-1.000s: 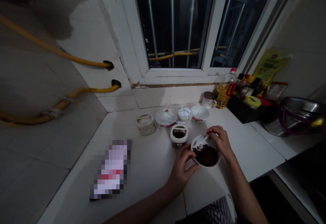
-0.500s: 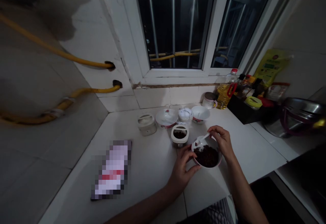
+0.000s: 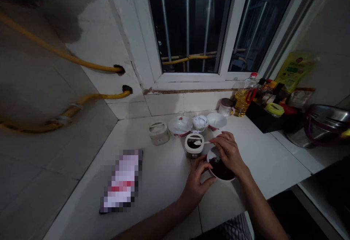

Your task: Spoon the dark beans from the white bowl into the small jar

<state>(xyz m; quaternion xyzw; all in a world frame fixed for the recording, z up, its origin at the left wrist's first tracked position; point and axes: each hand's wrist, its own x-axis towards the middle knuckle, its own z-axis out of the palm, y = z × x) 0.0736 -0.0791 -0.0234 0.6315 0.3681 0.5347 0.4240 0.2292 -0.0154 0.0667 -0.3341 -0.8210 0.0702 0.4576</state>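
My left hand (image 3: 199, 178) grips the near left rim of a white bowl (image 3: 210, 155) holding dark, reddish-brown crumbly food (image 3: 222, 170). Between the fingers of my right hand (image 3: 228, 150) is the handle of a small white spoon (image 3: 199, 143). The spoon's head is over the opening of a square container with a white rim (image 3: 188, 150), which has similar dark contents. That container stands just beyond and left of the bowl. My right hand hovers above the bowl's far side and hides part of it.
Behind stand a clear lidded canister (image 3: 159, 134), a covered bowl (image 3: 179, 126), a white tub (image 3: 200, 122) and another bowl (image 3: 217, 121). An oil bottle (image 3: 242, 101) and a black condiment box (image 3: 262, 120) are at the right, near a steel pot (image 3: 325, 123). A blurred-out flat object (image 3: 121, 181) lies left.
My right hand has moved the spoon from inside the bowl up and left to the square container's opening. My left hand keeps its hold on the bowl.
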